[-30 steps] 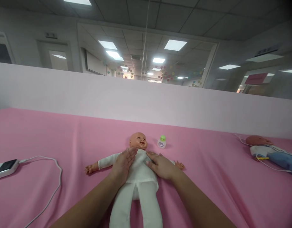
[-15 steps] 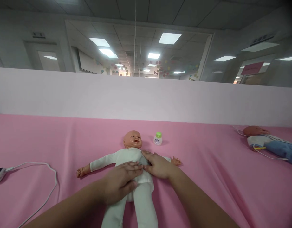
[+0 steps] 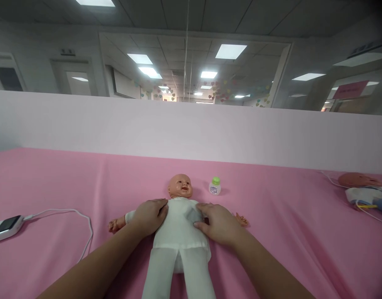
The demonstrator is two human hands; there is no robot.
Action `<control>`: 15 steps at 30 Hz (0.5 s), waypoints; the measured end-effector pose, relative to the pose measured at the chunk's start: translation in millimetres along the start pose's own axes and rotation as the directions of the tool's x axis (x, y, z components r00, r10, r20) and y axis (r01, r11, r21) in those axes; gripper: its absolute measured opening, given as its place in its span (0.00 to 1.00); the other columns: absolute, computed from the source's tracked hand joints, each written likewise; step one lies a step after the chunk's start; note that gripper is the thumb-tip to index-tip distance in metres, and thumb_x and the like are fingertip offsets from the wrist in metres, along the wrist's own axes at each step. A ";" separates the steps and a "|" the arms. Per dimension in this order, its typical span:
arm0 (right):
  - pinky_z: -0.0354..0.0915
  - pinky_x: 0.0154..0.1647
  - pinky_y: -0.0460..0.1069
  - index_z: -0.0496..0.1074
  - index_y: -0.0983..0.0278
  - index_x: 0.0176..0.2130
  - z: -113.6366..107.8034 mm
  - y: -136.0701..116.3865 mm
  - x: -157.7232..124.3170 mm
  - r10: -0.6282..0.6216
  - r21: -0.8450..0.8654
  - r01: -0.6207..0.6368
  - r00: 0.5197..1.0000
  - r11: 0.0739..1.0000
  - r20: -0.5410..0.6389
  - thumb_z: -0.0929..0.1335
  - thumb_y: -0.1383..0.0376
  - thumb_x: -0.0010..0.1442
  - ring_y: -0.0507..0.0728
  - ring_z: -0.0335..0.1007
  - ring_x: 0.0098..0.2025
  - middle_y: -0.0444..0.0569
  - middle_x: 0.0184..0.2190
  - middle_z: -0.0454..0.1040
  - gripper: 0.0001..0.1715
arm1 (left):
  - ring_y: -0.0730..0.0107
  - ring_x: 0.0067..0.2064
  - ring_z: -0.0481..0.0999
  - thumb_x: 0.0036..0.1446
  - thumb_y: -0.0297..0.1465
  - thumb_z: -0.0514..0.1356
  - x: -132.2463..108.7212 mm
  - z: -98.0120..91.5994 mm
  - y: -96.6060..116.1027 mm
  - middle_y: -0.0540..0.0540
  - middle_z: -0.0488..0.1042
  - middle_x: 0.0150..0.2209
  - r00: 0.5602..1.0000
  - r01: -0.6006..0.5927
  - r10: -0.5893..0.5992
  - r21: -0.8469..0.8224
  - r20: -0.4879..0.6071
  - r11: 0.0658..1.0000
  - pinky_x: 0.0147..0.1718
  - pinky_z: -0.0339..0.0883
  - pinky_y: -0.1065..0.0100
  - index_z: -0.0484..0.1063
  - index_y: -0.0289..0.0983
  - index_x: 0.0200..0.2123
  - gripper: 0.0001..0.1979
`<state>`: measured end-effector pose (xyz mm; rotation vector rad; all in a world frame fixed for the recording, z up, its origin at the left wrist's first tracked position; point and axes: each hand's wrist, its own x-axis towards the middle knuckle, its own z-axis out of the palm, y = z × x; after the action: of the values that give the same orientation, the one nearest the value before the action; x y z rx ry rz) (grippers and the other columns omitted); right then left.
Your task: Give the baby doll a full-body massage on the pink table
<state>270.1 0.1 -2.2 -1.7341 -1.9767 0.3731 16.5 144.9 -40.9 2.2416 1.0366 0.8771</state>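
A baby doll (image 3: 180, 224) in white clothes lies on its back in front of me, head away, arms spread. My left hand (image 3: 149, 216) lies over the doll's shoulder and upper arm at the left, its fingers extended and its thumb against the side of the chest. At the right, my right hand (image 3: 218, 222) rests on the chest and shoulder, thumb apart from the fingers. A grey patch on the doll's shirt shows between that thumb and fingers. Neither hand visibly grasps anything. Both upper arms of the doll are largely covered by my hands.
A small clear bottle with a green cap (image 3: 215, 186) stands right of the doll's head. A white handheld device (image 3: 6, 228) with a cable lies at the left. Another doll (image 3: 360, 182) lies far right. Behind the pink cloth (image 3: 116, 178) rises a white partition (image 3: 191, 128).
My left hand has slid from the middle of the doll's chest out to its shoulder. My right hand has shifted slightly outward. The view has turned a little left.
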 end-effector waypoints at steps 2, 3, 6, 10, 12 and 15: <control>0.67 0.60 0.59 0.77 0.60 0.58 2.3 -15.6 -8.0 -0.109 0.011 0.110 0.994 0.994 -0.024 0.71 0.58 0.62 0.67 0.74 0.59 0.54 0.59 0.78 0.26 | 0.39 0.53 0.79 0.61 0.42 0.62 -0.8 0.7 -0.4 0.39 0.84 0.48 1.000 0.023 -0.023 0.039 -0.007 0.999 0.62 0.61 0.48 0.84 0.47 0.42 0.12; 0.65 0.64 0.58 0.77 0.60 0.59 4.4 -24.1 -12.7 -0.191 0.063 0.191 0.982 0.980 -0.005 0.71 0.58 0.63 0.66 0.72 0.61 0.52 0.60 0.77 0.26 | 0.39 0.52 0.80 0.62 0.42 0.61 -1.1 1.2 -0.3 0.38 0.84 0.47 1.000 0.022 -0.023 0.066 0.002 0.998 0.61 0.62 0.46 0.83 0.46 0.42 0.12; 0.61 0.69 0.56 0.77 0.54 0.59 13.1 -44.5 -24.2 -0.408 0.255 0.368 0.905 0.894 0.122 0.70 0.56 0.66 0.62 0.71 0.64 0.47 0.59 0.78 0.23 | 0.39 0.50 0.80 0.64 0.42 0.59 -1.7 2.8 -0.3 0.36 0.84 0.45 0.999 0.016 -0.018 0.083 0.026 0.996 0.60 0.62 0.45 0.82 0.45 0.40 0.13; 0.42 0.77 0.64 0.67 0.54 0.68 24.5 -45.5 -19.0 -0.414 0.262 0.357 0.885 0.897 0.213 0.71 0.47 0.65 0.66 0.58 0.72 0.50 0.69 0.67 0.37 | 0.40 0.53 0.80 0.59 0.43 0.65 -2.4 6.6 -1.8 0.37 0.84 0.45 0.998 0.058 -0.058 -0.093 0.007 0.994 0.66 0.56 0.47 0.82 0.45 0.37 0.10; 0.37 0.78 0.66 0.61 0.56 0.72 27.6 -37.7 -8.8 -0.342 0.191 0.302 0.909 0.934 0.237 0.70 0.44 0.65 0.68 0.51 0.75 0.51 0.73 0.58 0.44 | 0.39 0.54 0.79 0.56 0.43 0.67 -2.6 8.7 -2.1 0.37 0.84 0.46 0.998 0.068 -0.070 -0.176 -0.008 0.982 0.68 0.53 0.47 0.82 0.45 0.39 0.12; 0.38 0.78 0.63 0.54 0.61 0.74 29.6 -24.4 8.0 -0.216 0.065 0.207 0.950 0.976 0.227 0.64 0.42 0.69 0.66 0.45 0.77 0.52 0.75 0.51 0.46 | 0.38 0.56 0.78 0.53 0.42 0.70 -3.1 10.6 -1.4 0.37 0.84 0.49 0.996 0.073 -0.083 -0.255 -0.026 0.964 0.69 0.50 0.47 0.83 0.45 0.41 0.13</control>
<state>233.2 7.3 -13.6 -1.4901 -2.2786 0.5588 22.0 141.4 -49.9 1.9662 0.9627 0.9618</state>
